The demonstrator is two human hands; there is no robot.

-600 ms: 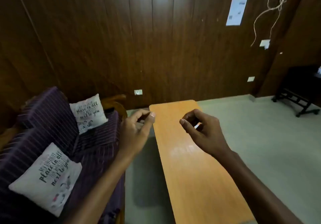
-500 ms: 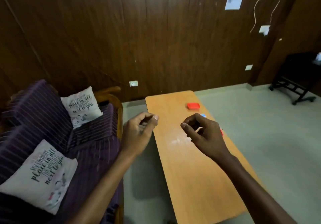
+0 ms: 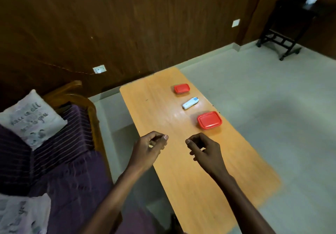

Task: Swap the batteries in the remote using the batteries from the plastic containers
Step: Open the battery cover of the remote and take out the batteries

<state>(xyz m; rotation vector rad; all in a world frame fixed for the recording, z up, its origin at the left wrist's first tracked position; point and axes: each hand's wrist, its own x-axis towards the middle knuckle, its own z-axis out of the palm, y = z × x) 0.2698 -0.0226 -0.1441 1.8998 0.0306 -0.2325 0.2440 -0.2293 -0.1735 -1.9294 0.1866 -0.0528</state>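
Observation:
A white remote (image 3: 190, 103) with a blue end lies on the orange table (image 3: 190, 179) near its right edge. A small plastic container with a red lid (image 3: 181, 88) sits beyond it, and a larger red-lidded container (image 3: 209, 120) sits nearer to me. Both lids are on, so the contents are hidden. My left hand (image 3: 149, 148) hovers over the table's left edge, fingers loosely curled, holding nothing. My right hand (image 3: 204, 150) hovers over the table a short way in front of the larger container, also curled and holding nothing.
A purple striped sofa (image 3: 60, 161) with a wooden arm and two printed cushions (image 3: 31, 119) stands close on the left. A wood-panelled wall lies beyond the table. A dark stand (image 3: 287, 25) is at the far right on the grey floor.
The view has tilted down, bringing the remote and both red-lidded containers into sight. Both hands stay curled and now sit lower over the table.

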